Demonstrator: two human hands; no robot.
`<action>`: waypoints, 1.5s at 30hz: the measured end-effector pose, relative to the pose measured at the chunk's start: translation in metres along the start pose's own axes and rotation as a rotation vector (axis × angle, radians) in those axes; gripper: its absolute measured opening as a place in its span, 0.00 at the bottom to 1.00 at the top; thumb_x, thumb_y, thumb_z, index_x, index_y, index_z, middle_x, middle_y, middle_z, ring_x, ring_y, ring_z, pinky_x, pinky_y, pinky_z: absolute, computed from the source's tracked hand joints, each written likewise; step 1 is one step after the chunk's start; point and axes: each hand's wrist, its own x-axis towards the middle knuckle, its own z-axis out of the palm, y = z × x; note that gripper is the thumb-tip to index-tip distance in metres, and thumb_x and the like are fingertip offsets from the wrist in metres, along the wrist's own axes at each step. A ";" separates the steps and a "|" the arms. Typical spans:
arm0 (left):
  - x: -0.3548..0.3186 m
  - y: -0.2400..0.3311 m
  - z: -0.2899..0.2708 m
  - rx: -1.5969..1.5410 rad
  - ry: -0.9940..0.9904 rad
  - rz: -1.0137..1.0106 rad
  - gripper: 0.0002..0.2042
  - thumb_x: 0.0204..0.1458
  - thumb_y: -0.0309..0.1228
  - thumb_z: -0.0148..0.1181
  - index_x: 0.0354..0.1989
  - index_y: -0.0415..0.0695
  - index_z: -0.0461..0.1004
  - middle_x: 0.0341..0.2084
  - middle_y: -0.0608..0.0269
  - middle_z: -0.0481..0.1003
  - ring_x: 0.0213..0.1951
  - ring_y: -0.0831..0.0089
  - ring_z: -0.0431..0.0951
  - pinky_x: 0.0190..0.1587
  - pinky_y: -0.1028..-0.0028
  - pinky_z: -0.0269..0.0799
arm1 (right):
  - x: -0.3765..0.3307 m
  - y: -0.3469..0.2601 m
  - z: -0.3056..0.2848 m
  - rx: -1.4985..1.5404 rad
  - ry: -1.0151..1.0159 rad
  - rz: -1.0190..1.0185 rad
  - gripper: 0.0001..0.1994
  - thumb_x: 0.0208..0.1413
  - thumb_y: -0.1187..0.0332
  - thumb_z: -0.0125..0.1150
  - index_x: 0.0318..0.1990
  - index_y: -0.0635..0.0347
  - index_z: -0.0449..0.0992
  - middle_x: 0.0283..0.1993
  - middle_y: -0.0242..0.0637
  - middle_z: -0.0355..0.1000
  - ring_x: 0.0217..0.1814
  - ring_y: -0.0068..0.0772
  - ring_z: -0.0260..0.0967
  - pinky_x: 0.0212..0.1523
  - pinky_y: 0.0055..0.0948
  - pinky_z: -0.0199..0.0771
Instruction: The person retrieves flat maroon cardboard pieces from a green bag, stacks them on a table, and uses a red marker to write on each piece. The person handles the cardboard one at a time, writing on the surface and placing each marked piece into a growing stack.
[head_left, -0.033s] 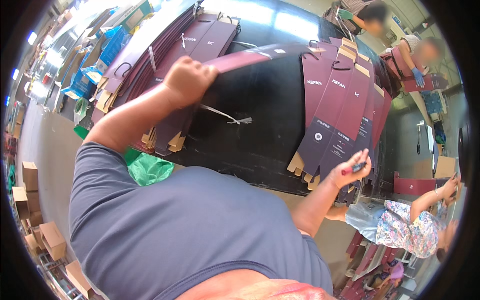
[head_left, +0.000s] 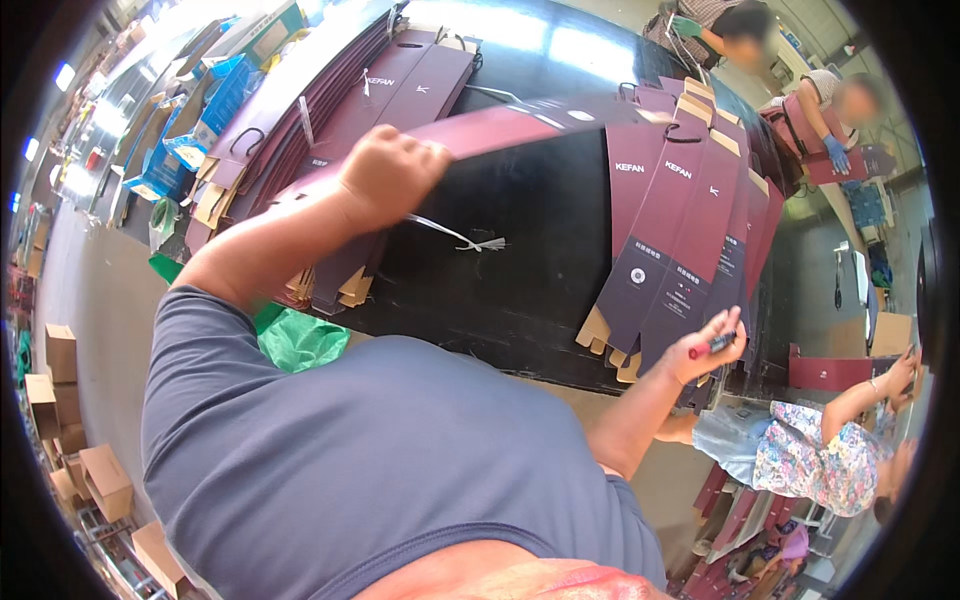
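The left hand (head_left: 388, 178) has its fingers clamped on the near edge of a flat maroon paper bag (head_left: 520, 122), light, stiff and likely floppy if held by 1 edge, while at 4 o'clock the right hand (head_left: 703, 352) pinches a small red tool (head_left: 712, 346)

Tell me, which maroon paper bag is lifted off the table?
The flat maroon bag gripped by the left hand; the others lie stacked on the black table.
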 end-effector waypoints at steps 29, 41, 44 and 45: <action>0.012 0.140 0.065 -0.750 -0.862 -0.438 0.40 0.48 0.51 0.64 0.64 0.38 0.59 0.62 0.48 0.63 0.60 0.54 0.64 0.61 0.59 0.64 | -0.168 -0.034 0.123 0.246 -0.758 0.284 0.13 0.62 0.72 0.57 0.53 0.59 0.66 0.55 0.45 0.71 0.58 0.38 0.72 0.58 0.31 0.71; 0.007 0.122 0.117 -1.487 -0.627 -1.233 0.37 0.46 0.39 0.71 0.59 0.27 0.61 0.51 0.41 0.72 0.50 0.57 0.76 0.50 0.66 0.75 | -0.162 -0.035 0.118 0.517 -0.651 0.758 0.15 0.67 0.64 0.51 0.53 0.64 0.74 0.33 0.37 0.75 0.31 0.21 0.69 0.38 0.20 0.71; -0.006 0.123 0.131 -1.591 -0.610 -1.187 0.20 0.51 0.32 0.68 0.47 0.30 0.73 0.40 0.49 0.78 0.41 0.65 0.80 0.46 0.69 0.75 | -0.148 -0.038 0.121 0.748 -0.551 1.032 0.09 0.63 0.72 0.51 0.47 0.65 0.74 0.29 0.36 0.74 0.30 0.23 0.69 0.37 0.20 0.73; -0.009 0.121 0.131 -1.581 -0.621 -1.180 0.20 0.50 0.32 0.68 0.47 0.30 0.73 0.40 0.49 0.78 0.41 0.66 0.80 0.46 0.69 0.75 | -0.146 -0.035 0.118 0.714 -0.554 1.018 0.09 0.62 0.73 0.53 0.46 0.65 0.74 0.30 0.36 0.74 0.30 0.22 0.70 0.37 0.20 0.73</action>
